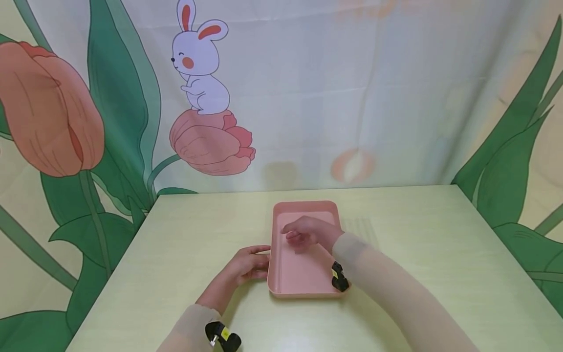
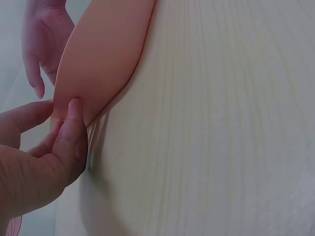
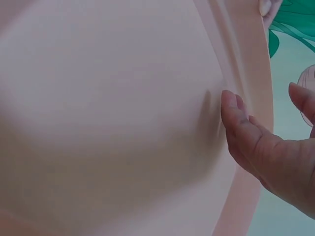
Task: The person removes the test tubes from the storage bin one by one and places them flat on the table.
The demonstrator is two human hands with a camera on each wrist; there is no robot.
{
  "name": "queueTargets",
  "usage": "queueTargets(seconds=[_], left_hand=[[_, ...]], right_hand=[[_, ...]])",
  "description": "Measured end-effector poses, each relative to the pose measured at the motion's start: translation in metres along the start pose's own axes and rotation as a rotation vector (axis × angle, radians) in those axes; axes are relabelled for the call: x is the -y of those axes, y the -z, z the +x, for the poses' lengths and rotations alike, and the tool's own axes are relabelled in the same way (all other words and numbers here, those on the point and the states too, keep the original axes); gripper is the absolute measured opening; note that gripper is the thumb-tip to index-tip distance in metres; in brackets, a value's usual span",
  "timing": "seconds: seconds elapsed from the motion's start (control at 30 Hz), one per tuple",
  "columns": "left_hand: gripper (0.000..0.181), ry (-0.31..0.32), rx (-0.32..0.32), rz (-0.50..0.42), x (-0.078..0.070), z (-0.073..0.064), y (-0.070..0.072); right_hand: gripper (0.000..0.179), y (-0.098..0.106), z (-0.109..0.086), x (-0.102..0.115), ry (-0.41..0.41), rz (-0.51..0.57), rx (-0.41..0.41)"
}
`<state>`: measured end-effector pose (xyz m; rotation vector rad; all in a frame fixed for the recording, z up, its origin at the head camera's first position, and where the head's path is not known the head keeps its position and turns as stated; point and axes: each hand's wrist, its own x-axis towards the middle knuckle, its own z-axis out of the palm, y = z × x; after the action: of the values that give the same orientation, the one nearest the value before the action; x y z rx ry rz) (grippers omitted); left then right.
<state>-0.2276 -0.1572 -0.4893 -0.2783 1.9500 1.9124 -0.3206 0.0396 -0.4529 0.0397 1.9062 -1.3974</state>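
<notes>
A shallow pink rectangular tray [image 1: 308, 274] with rounded corners lies on the pale table, its long sides running away from me. Against the outside of its left wall rests my left hand [image 1: 248, 265], fingertips touching the wall. The left wrist view shows those fingertips [image 2: 75, 105] close to the rim, on the outer side. My right hand [image 1: 305, 233] hovers over the inside of the tray with fingers loosely bent. Nothing shows between its thumb and fingers. In the right wrist view, the right fingertips [image 3: 229, 101] are near the tray's inner side wall; whether they touch it, I cannot tell.
The pale wood-grain table [image 1: 198, 225] extends around the tray. A faint striped patch [image 1: 361, 231], too pale to identify, lies just right of it. Behind the table hangs a curtain [image 1: 299, 98] printed with a rabbit and tulips. Each wrist carries a small black mount [image 1: 223, 336].
</notes>
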Motion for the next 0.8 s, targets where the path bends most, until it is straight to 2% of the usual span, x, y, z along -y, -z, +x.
queueTargets(seconds=[0.13,0.57,0.8], left_hand=[[0.051,-0.002,0.004,0.000,0.000,0.000,0.000],[0.051,0.008,-0.001,0.005,-0.001,-0.002,-0.001],[0.051,0.006,-0.003,0.010,-0.001,-0.001,0.000]], right_hand=[[0.044,-0.004,0.000,-0.003,0.014,-0.007,0.001],[0.030,-0.025,0.011,-0.001,-0.045,0.072,-0.084],[0.022,-0.033,0.009,-0.004,0.020,0.029,-0.136]])
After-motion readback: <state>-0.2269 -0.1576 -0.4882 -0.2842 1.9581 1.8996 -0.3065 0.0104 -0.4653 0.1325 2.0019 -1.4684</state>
